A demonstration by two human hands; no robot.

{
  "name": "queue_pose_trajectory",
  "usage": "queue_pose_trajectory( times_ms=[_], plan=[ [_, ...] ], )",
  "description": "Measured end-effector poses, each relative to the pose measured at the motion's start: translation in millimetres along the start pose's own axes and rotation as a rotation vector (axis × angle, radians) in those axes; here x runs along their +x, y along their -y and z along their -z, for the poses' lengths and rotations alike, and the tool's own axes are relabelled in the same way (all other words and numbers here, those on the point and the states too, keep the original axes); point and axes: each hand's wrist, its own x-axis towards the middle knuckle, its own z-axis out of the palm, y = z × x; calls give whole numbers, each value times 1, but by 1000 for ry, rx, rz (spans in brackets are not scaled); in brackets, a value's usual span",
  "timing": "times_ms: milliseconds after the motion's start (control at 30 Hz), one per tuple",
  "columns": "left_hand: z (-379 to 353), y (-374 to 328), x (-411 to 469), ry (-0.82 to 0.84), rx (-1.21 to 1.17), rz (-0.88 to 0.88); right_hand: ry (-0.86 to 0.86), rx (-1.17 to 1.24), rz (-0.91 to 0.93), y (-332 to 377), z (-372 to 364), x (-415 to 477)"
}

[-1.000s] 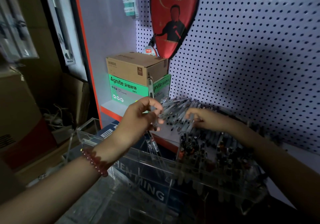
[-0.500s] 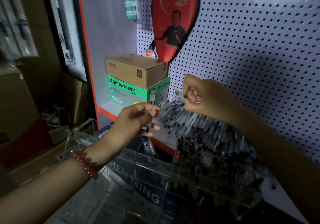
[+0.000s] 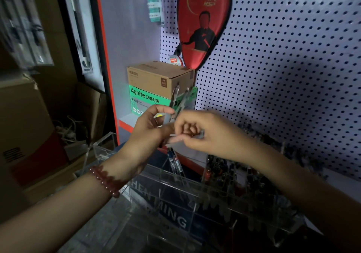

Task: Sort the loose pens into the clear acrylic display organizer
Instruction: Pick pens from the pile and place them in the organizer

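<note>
The clear acrylic organizer point(image 3: 195, 198) fills the lower middle, with dark pens point(image 3: 224, 166) standing in its right compartments and two pens point(image 3: 173, 161) in a middle one. My left hand point(image 3: 148, 133) holds a small bunch of clear pens point(image 3: 179, 98) upright above the organizer. My right hand point(image 3: 205, 133) meets it from the right, its fingers curled round a pen point(image 3: 175, 135) that lies level across. A heap of loose pens point(image 3: 273, 139) on the shelf shows behind my right forearm, mostly hidden.
A brown carton point(image 3: 156, 76) sits on a green Agnite box point(image 3: 146, 100) on the shelf just behind my hands. A red paddle cover point(image 3: 203, 18) hangs on the pegboard point(image 3: 283, 57). Cardboard boxes point(image 3: 23, 116) stand at the left.
My right hand came down and left from above the pen heap with a pen and now touches my left hand. My left hand rose slightly with its pens.
</note>
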Motion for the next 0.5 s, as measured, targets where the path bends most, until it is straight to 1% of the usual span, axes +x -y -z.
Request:
queue_pose_trajectory(
  times_ms=[33,100,133,167,200,233,267,300,333,433,500],
  plan=[
    [0,0,0,6,13,-16,-60,100,-83,-1,1,0],
    [1,0,-1,38,77,-45,-196,196,-286,-6,3,3],
    [1,1,-2,56,106,-60,-205,278,-412,-9,6,5],
    [1,2,-2,79,128,-73,-166,425,-534,-12,8,6],
    [0,4,-3,110,141,-82,-99,621,-629,-15,10,6],
    [-1,5,-4,142,154,-88,-35,808,-683,-16,12,7],
    [-2,6,-5,174,167,-91,-2,932,-691,-16,13,7],
    [-2,8,-6,202,178,-88,-1,969,-667,-15,12,7],
    [-2,9,-6,226,184,-83,-29,930,-627,-15,11,7],
    [-1,9,-6,279,228,-104,-151,648,-493,-8,8,7],
    [1,6,-4,267,273,-133,-237,532,-470,-7,10,9]
  ],
)
